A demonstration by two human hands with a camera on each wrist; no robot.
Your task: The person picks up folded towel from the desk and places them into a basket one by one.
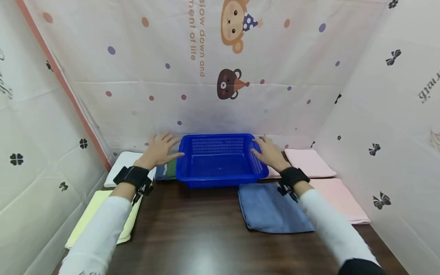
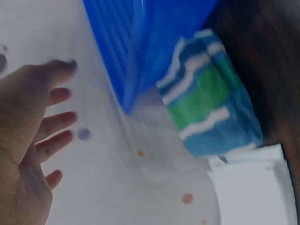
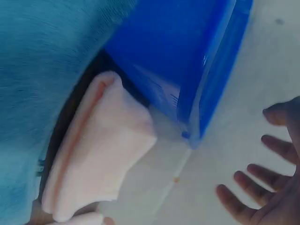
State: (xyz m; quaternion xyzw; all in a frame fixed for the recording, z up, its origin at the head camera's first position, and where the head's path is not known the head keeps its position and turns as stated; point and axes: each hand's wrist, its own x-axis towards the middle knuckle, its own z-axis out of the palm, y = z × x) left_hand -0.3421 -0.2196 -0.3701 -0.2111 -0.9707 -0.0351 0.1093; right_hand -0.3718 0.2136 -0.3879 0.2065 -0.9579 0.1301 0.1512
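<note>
A blue plastic basket with perforated walls stands at the back of the table, with nothing lying in it. My left hand is held at its left end, fingers spread, thumb near the rim. At the opposite end hovers my right hand, fingers apart and loosely bent, overlapping the rim in the head view. Both wrist views show the hands holding nothing, with a gap between the fingers and the basket. Beside the basket lie a striped blue, green and white towel on the left and a folded pink towel on the right.
Folded white and yellow towels lie on the left. On the right are a blue towel and pink towels. Printed cloth walls in the dark wooden table at the back and sides.
</note>
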